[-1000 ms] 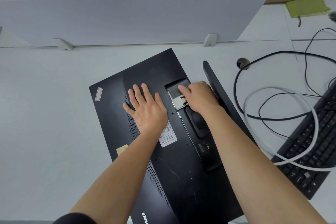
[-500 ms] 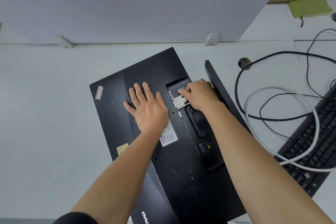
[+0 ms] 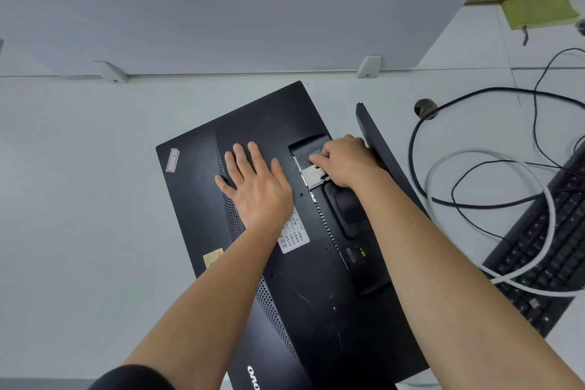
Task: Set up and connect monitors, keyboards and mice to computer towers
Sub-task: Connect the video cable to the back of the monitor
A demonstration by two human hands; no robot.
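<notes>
Left hand (image 3: 256, 190) lies flat, fingers straight and spread, pressing on the rear panel of the monitor (image 3: 304, 294). Right hand (image 3: 343, 161) curls its fingers round the stand (image 3: 371, 130) at the metal bracket (image 3: 313, 175) in the mounting recess. Monitor lies face down on the desk (image 3: 79, 199). Keyboard (image 3: 544, 250), white cable (image 3: 550, 209) and black cables (image 3: 414, 142) lie to its right

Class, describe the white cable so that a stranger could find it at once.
Right of the face-down black monitor lies a black keyboard. The white cable loops over its keys, thicker and paler than the black cables around it.
</notes>
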